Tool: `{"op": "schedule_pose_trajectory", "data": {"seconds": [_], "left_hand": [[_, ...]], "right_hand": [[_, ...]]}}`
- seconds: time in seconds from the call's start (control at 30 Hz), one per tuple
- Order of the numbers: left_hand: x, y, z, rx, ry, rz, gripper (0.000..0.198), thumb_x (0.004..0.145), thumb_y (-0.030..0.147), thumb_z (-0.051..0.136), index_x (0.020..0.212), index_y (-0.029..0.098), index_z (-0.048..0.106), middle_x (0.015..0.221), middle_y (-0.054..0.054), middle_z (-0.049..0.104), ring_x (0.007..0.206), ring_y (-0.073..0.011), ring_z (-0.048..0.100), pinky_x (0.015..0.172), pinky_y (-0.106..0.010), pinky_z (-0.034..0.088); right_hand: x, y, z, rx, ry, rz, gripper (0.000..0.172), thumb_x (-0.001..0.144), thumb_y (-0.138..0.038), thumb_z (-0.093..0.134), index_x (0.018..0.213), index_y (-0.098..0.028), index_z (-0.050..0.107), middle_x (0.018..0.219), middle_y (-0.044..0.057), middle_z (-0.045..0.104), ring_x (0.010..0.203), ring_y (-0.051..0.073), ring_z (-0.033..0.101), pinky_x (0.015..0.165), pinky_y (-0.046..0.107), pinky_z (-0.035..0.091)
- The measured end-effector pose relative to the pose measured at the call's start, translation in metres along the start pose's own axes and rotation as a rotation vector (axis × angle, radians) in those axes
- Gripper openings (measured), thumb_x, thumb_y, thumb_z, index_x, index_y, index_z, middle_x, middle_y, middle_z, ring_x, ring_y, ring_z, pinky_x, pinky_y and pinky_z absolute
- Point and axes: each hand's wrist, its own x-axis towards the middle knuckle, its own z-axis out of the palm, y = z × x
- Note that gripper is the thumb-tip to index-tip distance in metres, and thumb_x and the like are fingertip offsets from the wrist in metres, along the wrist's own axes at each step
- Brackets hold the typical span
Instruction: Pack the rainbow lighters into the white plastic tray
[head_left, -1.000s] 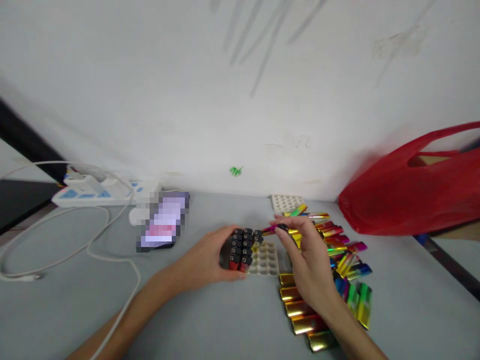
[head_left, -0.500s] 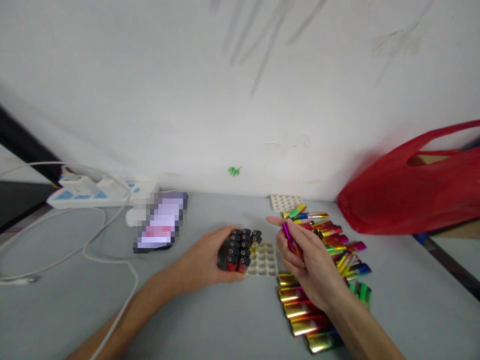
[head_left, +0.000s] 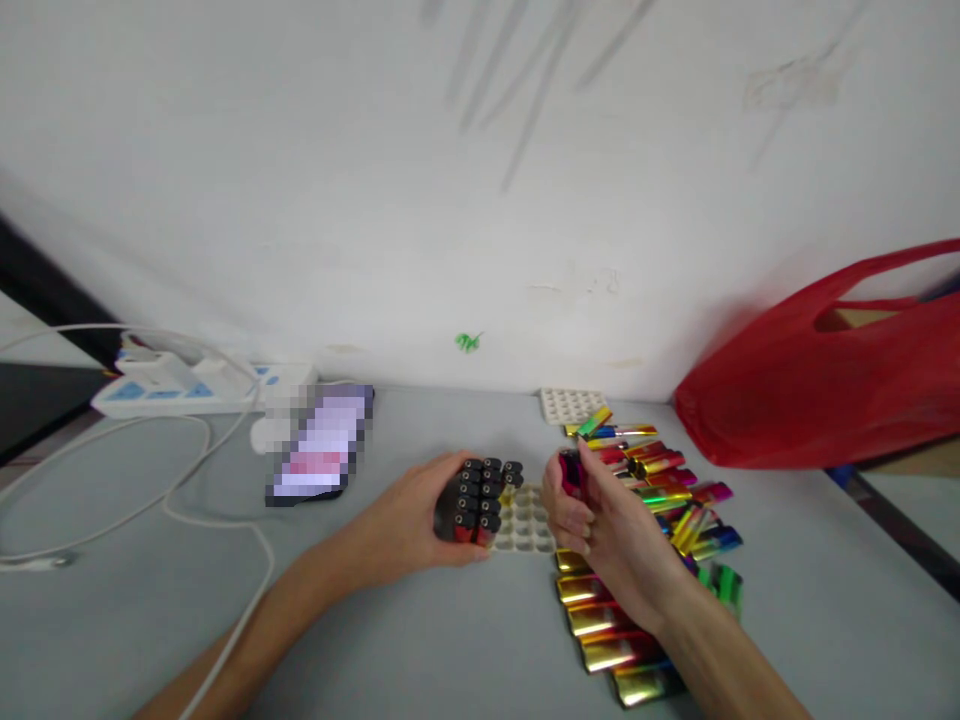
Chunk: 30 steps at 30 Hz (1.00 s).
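Several lighters (head_left: 480,490) stand upright with their black tops facing up, in the left part of a pale tray with round pockets (head_left: 534,520). My left hand (head_left: 409,515) curves round their left side, thumb in front and fingers behind. To the right of the tray, my right hand (head_left: 607,530) is closed on a purple-red lighter (head_left: 572,472) whose dark end points up. Beneath and beyond that hand lie many loose shiny lighters (head_left: 660,460), and gold-and-red ones (head_left: 600,620) form a row closer to me.
A second pale tray (head_left: 571,405) is by the wall. At the right sits a red bag (head_left: 817,390). On the left are a phone (head_left: 322,445), a power strip (head_left: 172,385) and a white cable (head_left: 180,490) looping over the grey table (head_left: 420,640).
The lighter in my right hand has turned so its dark end now shows on top, and the pointing index finger has curled in. My left hand has stayed in place.
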Motion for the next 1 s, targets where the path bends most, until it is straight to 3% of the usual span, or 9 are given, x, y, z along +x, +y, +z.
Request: {"op": "schedule_pose_trajectory", "data": {"seconds": [0.17, 0.37, 0.63, 1.0], "left_hand": [[0.0, 0.0, 0.0, 0.002, 0.001, 0.007, 0.072, 0.077, 0.033, 0.098, 0.139, 0.023, 0.064, 0.132, -0.007, 0.078, 0.117, -0.0325, 0.076, 0.1, -0.039, 0.061], [0.0, -0.001, 0.001, 0.006, 0.008, 0.009, 0.068, 0.077, 0.032, 0.097, 0.135, 0.023, 0.064, 0.127, -0.006, 0.078, 0.114, -0.0317, 0.076, 0.096, -0.037, 0.061], [0.001, -0.001, 0.001, 0.005, 0.008, 0.007, 0.067, 0.076, 0.032, 0.097, 0.135, 0.023, 0.065, 0.122, -0.004, 0.08, 0.108, -0.03, 0.078, 0.092, -0.035, 0.061], [0.0, -0.002, 0.001, 0.007, 0.006, 0.007, 0.07, 0.076, 0.032, 0.098, 0.138, 0.025, 0.064, 0.128, -0.005, 0.079, 0.113, -0.0304, 0.077, 0.093, -0.035, 0.061]], "right_hand": [[0.0, 0.003, -0.004, 0.018, -0.027, 0.035, 0.05, 0.093, -0.067, 0.081, 0.083, -0.022, 0.062, 0.065, -0.01, 0.029, 0.057, 0.011, 0.014, 0.049, 0.023, 0.014], [0.004, 0.007, -0.01, 0.036, -0.091, 0.027, 0.065, 0.096, -0.065, 0.072, 0.06, -0.025, 0.035, 0.055, -0.012, 0.018, 0.05, 0.009, 0.008, 0.044, 0.026, 0.009], [0.004, 0.016, -0.005, 0.055, -0.071, 0.044, 0.059, 0.087, -0.06, 0.075, 0.059, -0.027, 0.035, 0.053, -0.013, 0.018, 0.046, 0.007, 0.008, 0.042, 0.026, 0.008], [0.007, 0.012, -0.001, 0.022, -0.106, 0.087, 0.069, 0.085, -0.069, 0.078, 0.058, -0.026, 0.031, 0.053, -0.014, 0.016, 0.046, 0.006, 0.007, 0.042, 0.024, 0.008]]}}
